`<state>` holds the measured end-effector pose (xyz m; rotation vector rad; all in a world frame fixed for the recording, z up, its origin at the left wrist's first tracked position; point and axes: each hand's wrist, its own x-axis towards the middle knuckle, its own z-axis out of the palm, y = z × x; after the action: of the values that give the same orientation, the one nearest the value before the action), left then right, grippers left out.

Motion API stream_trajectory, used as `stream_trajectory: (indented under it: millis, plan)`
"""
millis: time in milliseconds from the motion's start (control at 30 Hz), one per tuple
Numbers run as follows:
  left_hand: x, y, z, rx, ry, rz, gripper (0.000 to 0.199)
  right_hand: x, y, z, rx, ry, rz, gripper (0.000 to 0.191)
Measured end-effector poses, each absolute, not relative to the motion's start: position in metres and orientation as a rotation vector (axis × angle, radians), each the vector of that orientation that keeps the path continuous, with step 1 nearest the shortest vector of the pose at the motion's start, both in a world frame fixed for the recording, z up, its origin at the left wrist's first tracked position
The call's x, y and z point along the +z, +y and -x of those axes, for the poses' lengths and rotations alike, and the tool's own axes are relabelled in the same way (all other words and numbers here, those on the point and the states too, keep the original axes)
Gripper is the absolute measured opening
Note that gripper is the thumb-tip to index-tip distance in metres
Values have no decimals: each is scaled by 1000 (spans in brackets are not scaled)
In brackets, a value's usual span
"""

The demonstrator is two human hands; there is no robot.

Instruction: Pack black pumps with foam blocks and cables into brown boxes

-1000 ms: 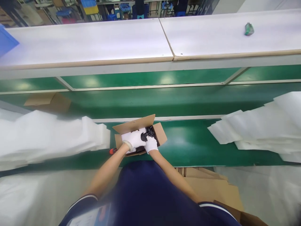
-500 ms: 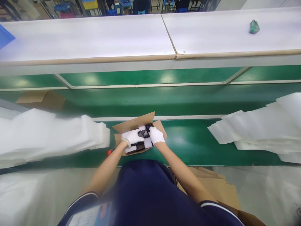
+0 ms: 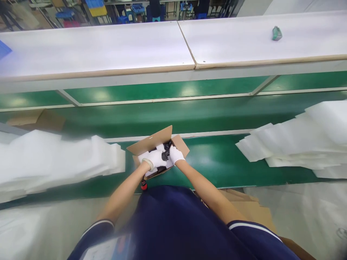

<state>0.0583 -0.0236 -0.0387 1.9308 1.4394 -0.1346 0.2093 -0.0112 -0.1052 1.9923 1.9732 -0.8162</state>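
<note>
An open cardboard box [image 3: 152, 141] sits on the green bench with its flaps spread. Inside are white inserts, a black coiled cable [image 3: 167, 144] and a small black part [image 3: 165, 155] whose kind I cannot make out. My left hand [image 3: 156, 158], in a white glove, reaches into the box with its fingers closed around the black part. From the right, my gloved right hand [image 3: 175, 154] dips in beside the cable, fingers pressed together and their tips hidden. A red-ended object with a black shaft [image 3: 144, 185] lies by the box's near left corner.
Stacks of white foam sheets lie on the left [image 3: 67, 159] and right [image 3: 300, 137] of the green bench [image 3: 214, 159]. A raised white shelf [image 3: 108, 47] runs along the back, bearing a small green object [image 3: 277, 33]. Flattened cardboard [image 3: 249, 209] is below on the right.
The camera view has shifted slightly. My left hand has moved further over the black part, now covering more of it. The red-ended object shows more fully beside my left wrist.
</note>
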Motion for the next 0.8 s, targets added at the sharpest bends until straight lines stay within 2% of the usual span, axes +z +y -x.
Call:
stream_trajectory:
  millis: [133,267,367,467,533,600,667,800]
  plan:
    - [-51,-29,-53,-325,1479,-2158,52,-99,-17,-222,-825,2041,-1903,55]
    - [-71,-46,-67,-325,1692,-2375,51,-80,-31,-229,-697,2206,-1842,53]
    - [-77,-51,-69,-272,1674,-2413,54,-72,-43,-223,-554,2522,-1563,61]
    - [-78,-55,-57,-134,1647,-2392,79,-76,-47,-213,-531,2560,-1474,68]
    - [-81,-61,-43,-91,1719,-2274,90,-81,-46,-209,-531,2512,-1537,64]
    - [-84,-68,-28,-120,1788,-2070,80,-84,-44,-207,-538,2499,-1560,57]
    - [-85,-75,-15,-100,1791,-1853,59,-85,-42,-207,-543,2493,-1572,48]
    - [-71,-80,-3,153,1740,-1598,25,-87,-41,-206,-602,2472,-1674,38]
